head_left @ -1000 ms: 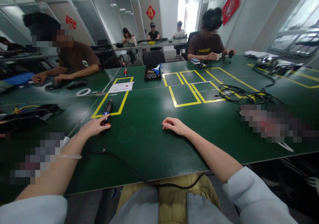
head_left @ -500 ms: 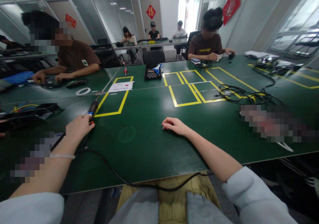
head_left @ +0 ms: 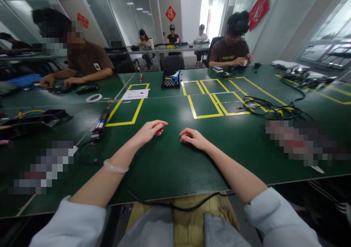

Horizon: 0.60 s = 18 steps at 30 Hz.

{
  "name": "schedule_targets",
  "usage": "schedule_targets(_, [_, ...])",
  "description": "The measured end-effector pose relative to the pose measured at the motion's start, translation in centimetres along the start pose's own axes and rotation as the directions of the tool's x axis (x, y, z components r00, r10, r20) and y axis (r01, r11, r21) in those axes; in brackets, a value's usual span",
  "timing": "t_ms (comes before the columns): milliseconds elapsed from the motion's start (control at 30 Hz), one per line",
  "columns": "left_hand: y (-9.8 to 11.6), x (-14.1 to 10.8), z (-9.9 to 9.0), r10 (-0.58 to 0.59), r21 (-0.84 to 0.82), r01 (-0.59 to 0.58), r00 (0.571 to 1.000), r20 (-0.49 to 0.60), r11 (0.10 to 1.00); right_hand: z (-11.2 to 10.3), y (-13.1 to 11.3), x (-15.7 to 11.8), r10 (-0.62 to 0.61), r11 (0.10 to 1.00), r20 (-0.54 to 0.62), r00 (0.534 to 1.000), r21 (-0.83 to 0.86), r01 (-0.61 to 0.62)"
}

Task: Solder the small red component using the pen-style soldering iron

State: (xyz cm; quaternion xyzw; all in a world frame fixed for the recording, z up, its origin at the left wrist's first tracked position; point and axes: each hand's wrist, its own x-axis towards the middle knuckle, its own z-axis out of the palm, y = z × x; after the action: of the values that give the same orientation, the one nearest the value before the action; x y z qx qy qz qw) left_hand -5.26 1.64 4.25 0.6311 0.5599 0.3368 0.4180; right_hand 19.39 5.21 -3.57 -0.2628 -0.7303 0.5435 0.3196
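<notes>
My left hand (head_left: 153, 130) is over the green table (head_left: 175, 170), left of my right hand. Its index finger points right and the other fingers curl loosely, with nothing visible in them. My right hand (head_left: 193, 138) rests on the tabletop, fingers bent and slightly apart, holding nothing that I can see. A gap separates the two hands. To the left of my left hand lies a power screwdriver (head_left: 102, 122) with a black and blue body, pointing away from me. Its black cable (head_left: 189, 207) hangs along the table's front edge, across my lap.
Yellow tape rectangles (head_left: 207, 117) mark the table. Beyond are a paper sheet (head_left: 136, 94), a tape roll (head_left: 93, 98), a black tray (head_left: 170, 79) and a small red screwdriver (head_left: 140, 78). Coiled black cables (head_left: 256, 106) lie right. Co-workers (head_left: 230, 53) sit opposite.
My left hand has let go of the power screwdriver and moved right, close to my right hand. The screwdriver stays lying on the table. My right hand has barely moved.
</notes>
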Motion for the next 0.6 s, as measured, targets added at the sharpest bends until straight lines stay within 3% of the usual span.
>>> schedule_targets(100, [0.2, 1.0, 3.2, 0.064, -0.029, -0.060, 0.983, 0.171, 0.998, 0.1, 0.0, 0.2, -0.018, 0.998, -0.013, 1.000, 0.057, 0.019])
schedule_targets(233, [-1.0, 1.5, 5.2, 0.132, -0.077, -0.114, 0.943, 0.306, 0.991, 0.6, 0.0, 0.3, -0.053, 0.995, 0.033, 0.998, 0.084, 0.050])
schedule_targets(333, [-2.3, 1.5, 5.9, 0.109, -0.138, -0.070, 0.949, 0.296, 0.988, 0.8, 0.1, 0.2, -0.076, 0.997, 0.036, 0.996, 0.036, 0.075])
schedule_targets(433, [-3.4, 1.5, 6.0, 0.063, -0.198, -0.012, 0.965, 0.255, 0.980, 0.8, 0.2, 0.2, -0.090, 0.994, -0.037, 0.995, -0.067, 0.087])
schedule_targets(600, [-4.1, 1.2, 5.7, 0.065, -0.182, -0.019, 0.966, 0.249, 0.983, 0.7, 0.0, 0.1, -0.111, 0.979, -0.091, 0.990, -0.182, 0.093])
